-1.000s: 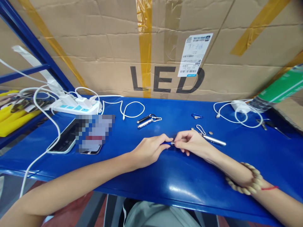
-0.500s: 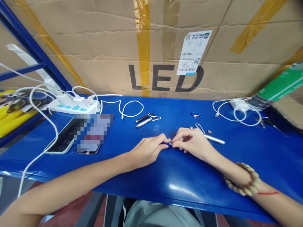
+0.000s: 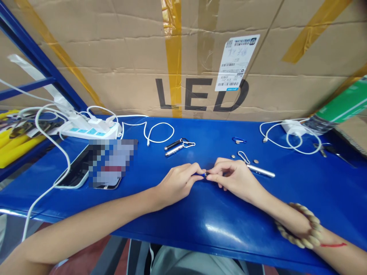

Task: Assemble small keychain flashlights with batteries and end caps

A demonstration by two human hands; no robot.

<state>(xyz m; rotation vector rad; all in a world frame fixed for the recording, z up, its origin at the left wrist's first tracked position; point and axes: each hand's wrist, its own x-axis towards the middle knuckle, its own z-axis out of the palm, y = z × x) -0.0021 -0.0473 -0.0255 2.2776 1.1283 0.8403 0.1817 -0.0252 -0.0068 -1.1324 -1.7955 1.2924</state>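
My left hand (image 3: 180,182) is closed in a pinch on a small blue mini flashlight (image 3: 204,175), most of it hidden by the fingers. My right hand (image 3: 233,177) pinches the same piece at its dark, silvery end, so the fingertips of both hands nearly meet just above the table. Beyond my right hand lie a silver mini flashlight (image 3: 261,170) with a carabiner clip (image 3: 243,156), and button cells (image 3: 256,161) beside it. A blue carabiner clip (image 3: 239,140) rests farther back.
A black flashlight (image 3: 172,144) and a silver flashlight (image 3: 174,151) lie left of centre on the blue table (image 3: 160,225). Phones (image 3: 71,172), a power strip (image 3: 88,130) and white cables (image 3: 161,123) are at left. Scissors (image 3: 338,152) and a charger (image 3: 292,128) sit right; a cardboard box (image 3: 129,57) stands behind.
My right fingers have shifted slightly at the end of the blue flashlight, where a darker part now shows. Both hands keep their pinch; the view has moved a little.
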